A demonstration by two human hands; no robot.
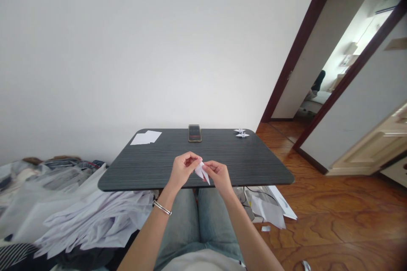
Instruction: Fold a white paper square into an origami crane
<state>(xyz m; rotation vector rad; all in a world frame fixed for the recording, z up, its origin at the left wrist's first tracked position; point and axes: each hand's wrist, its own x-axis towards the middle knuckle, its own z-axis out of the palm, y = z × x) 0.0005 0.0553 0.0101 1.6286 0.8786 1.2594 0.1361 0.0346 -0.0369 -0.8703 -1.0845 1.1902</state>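
A small piece of folded white paper (pixel 201 171) is held between both hands above the front edge of the dark table (pixel 152 169). My left hand (pixel 185 167) pinches its upper left part between thumb and fingers. On the other side, my right hand (pixel 218 172) is closed on the paper's right edge. One narrow pointed end hangs down between the hands. Fingers cover parts of the paper, so its full shape is hidden. Two folded paper cranes (pixel 242 134) sit at the table's far right corner.
White paper sheets (pixel 146 137) lie at the table's back left. A phone (pixel 194 133) stands at the back middle near the wall. Piled clothes (pixel 95 216) and plastic bags are left of my legs. Papers (pixel 269 211) and cables lie on the floor at right.
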